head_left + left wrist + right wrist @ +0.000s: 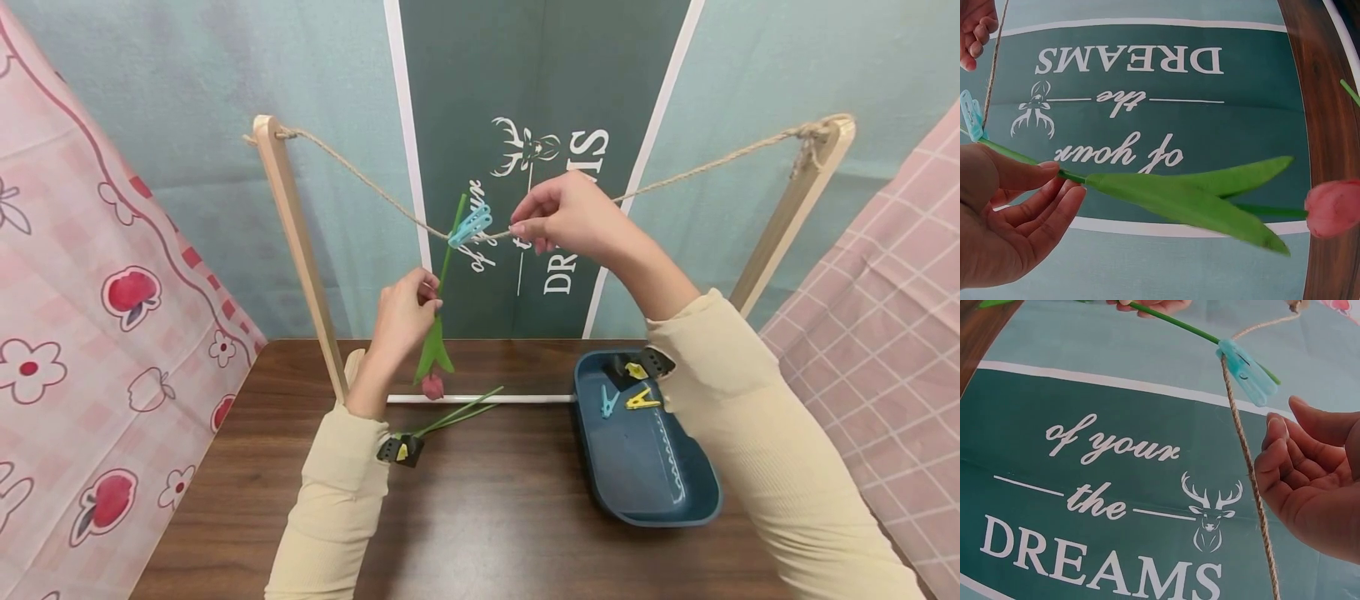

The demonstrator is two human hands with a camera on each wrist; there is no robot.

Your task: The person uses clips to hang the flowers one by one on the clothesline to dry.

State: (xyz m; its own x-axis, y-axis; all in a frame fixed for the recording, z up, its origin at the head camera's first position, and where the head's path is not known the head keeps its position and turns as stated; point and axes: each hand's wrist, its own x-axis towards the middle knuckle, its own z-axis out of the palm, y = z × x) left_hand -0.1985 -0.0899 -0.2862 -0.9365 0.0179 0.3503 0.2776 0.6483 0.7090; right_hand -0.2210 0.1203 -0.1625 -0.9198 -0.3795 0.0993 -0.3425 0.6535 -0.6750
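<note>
A pink artificial tulip [1333,209] hangs head down from the twine [360,177], its green stem clamped there by a light blue clothespin [470,227]. Below the clothespin, my left hand [406,307] pinches the stem between thumb and fingers, just above the leaves [1166,194]. My right hand [573,218] is beside the clothespin, right at the twine in the head view. From the right wrist view, its thumb and loosely bent fingers [1279,434] stand apart with nothing between them, a short gap from the clothespin's handles.
Two wooden posts [300,242] carry the sagging twine, with a white rod [525,399] low between them. More green stems [461,414] lie on the brown table [480,517] by my left wrist. At right, a blue bin [637,492] holds a blue clothespin [608,402] and a yellow one [641,400].
</note>
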